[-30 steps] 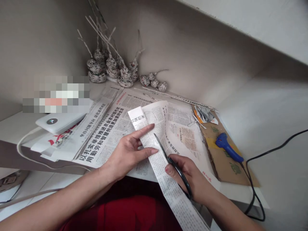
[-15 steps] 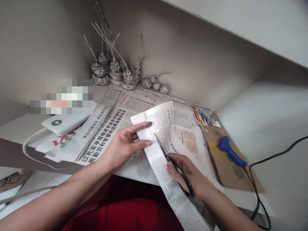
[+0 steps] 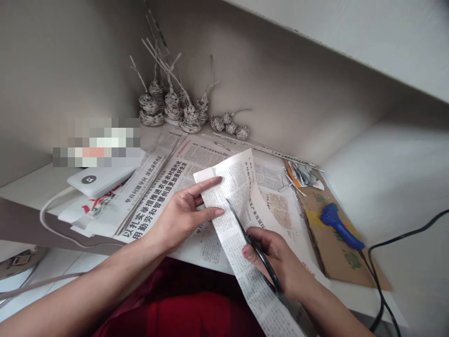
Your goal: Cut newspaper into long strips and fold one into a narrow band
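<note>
My left hand (image 3: pixel 184 210) pinches a sheet of newspaper (image 3: pixel 233 175) near its far left corner, thumb and forefinger on top. In my right hand (image 3: pixel 271 255) is a pair of black-handled scissors (image 3: pixel 259 250), fingers wrapped around the handles. The blades lie along the newspaper just right of my left thumb, tips pointing away from me. To the left of the blades, a long printed strip (image 3: pixel 242 271) runs down toward my lap. Beneath the held sheet, more newspapers (image 3: pixel 152 199) cover part of the white desk.
Woven paper gourds (image 3: pixel 173 107) and small woven balls (image 3: pixel 229 126) stand against the back wall. Thin paper sticks (image 3: pixel 266 152) lie in front. A blue glue gun (image 3: pixel 340 227) with a black cord rests on cardboard (image 3: pixel 336 260) at right. A white device (image 3: pixel 105 178) with a cable sits left.
The view has shifted slightly, so the background sits a little farther right and lower. Both hands keep their grips; the scissors remain at nearly the same place on the newspaper.
</note>
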A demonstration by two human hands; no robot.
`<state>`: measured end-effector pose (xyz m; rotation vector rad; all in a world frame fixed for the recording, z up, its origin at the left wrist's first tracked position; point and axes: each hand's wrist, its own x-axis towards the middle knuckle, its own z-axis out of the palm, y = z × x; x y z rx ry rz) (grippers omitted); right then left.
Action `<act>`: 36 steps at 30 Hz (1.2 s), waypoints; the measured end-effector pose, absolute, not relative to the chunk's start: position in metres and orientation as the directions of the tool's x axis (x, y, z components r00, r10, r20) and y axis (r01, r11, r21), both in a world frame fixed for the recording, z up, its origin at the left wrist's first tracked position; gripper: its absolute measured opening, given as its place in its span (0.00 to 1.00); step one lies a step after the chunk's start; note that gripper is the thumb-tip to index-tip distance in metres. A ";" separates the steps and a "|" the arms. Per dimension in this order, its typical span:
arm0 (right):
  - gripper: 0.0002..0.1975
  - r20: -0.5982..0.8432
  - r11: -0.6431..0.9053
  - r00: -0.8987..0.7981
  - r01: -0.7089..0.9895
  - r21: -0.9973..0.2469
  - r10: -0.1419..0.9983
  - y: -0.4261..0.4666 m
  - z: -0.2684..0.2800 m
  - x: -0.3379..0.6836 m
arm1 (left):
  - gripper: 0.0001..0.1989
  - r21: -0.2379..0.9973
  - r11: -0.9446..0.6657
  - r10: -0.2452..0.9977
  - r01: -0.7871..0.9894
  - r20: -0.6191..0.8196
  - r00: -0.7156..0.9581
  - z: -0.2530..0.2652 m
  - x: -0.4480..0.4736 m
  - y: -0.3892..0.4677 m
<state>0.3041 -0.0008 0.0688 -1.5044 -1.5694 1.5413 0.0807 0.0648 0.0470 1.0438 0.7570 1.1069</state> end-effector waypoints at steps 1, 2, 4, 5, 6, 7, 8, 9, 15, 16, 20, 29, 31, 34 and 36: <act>0.24 -0.347 -0.235 -0.283 0.363 -0.902 0.894 -0.001 0.068 0.304 | 0.36 0.939 0.089 0.956 -0.333 0.013 0.293 0.047 0.081 0.065; 0.24 -0.348 -0.238 -0.281 0.359 -0.902 0.895 -0.001 0.067 0.304 | 0.36 0.940 0.085 0.957 -0.330 0.016 0.291 0.047 0.080 0.065; 0.24 -0.348 -0.247 -0.278 0.341 -0.907 0.896 -0.001 0.064 0.303 | 0.36 0.942 0.080 0.958 -0.327 0.018 0.287 0.047 0.080 0.065; 0.24 -0.349 -0.251 -0.276 0.334 -0.908 0.895 -0.002 0.063 0.303 | 0.36 0.943 0.077 0.958 -0.324 0.020 0.285 0.047 0.079 0.066; 0.25 -0.348 -0.252 -0.274 0.331 -0.909 0.897 -0.002 0.062 0.303 | 0.36 0.945 0.074 0.959 -0.318 0.020 0.282 0.046 0.079 0.066; 0.25 -0.345 -0.248 -0.274 0.334 -0.909 0.898 -0.002 0.061 0.303 | 0.36 0.948 0.071 0.960 -0.311 0.020 0.281 0.046 0.078 0.065; 0.26 -0.337 -0.236 -0.280 0.340 -0.910 0.899 -0.002 0.061 0.302 | 0.36 0.949 0.074 0.959 -0.307 0.017 0.284 0.046 0.078 0.065; 0.26 -0.325 -0.216 -0.292 0.348 -0.912 0.900 -0.001 0.062 0.302 | 0.36 0.949 0.081 0.956 -0.306 0.013 0.293 0.046 0.079 0.064; 0.28 -0.278 -0.162 -0.314 0.347 -0.924 0.908 0.009 0.075 0.292 | 0.35 0.931 0.121 0.943 -0.345 0.001 0.333 0.046 0.081 0.060; 0.28 -0.282 -0.170 -0.308 0.343 -0.924 0.909 0.010 0.076 0.291 | 0.35 0.927 0.119 0.946 -0.355 0.002 0.324 0.046 0.081 0.060; 0.29 -0.293 -0.186 -0.297 0.339 -0.922 0.909 0.012 0.076 0.289 | 0.36 0.931 0.105 0.951 -0.350 0.009 0.309 0.048 0.079 0.061; 0.25 -0.322 -0.241 -0.256 0.303 -0.922 0.912 0.007 0.068 0.290 | 0.36 0.926 0.110 0.951 -0.361 0.008 0.310 0.046 0.080 0.062; 0.25 -0.321 -0.234 -0.260 0.316 -0.919 0.911 0.007 0.067 0.291 | 0.34 0.923 0.106 0.955 -0.370 0.009 0.296 0.044 0.078 0.065; 0.25 -0.326 -0.224 -0.278 0.341 -0.913 0.904 0.007 0.065 0.294 | 0.26 0.926 0.068 0.977 -0.372 0.015 0.215 0.042 0.073 0.071; 0.25 -0.319 -0.208 -0.293 0.354 -0.912 0.901 0.008 0.064 0.295 | 0.22 0.933 0.044 0.985 -0.356 0.018 0.171 0.041 0.071 0.074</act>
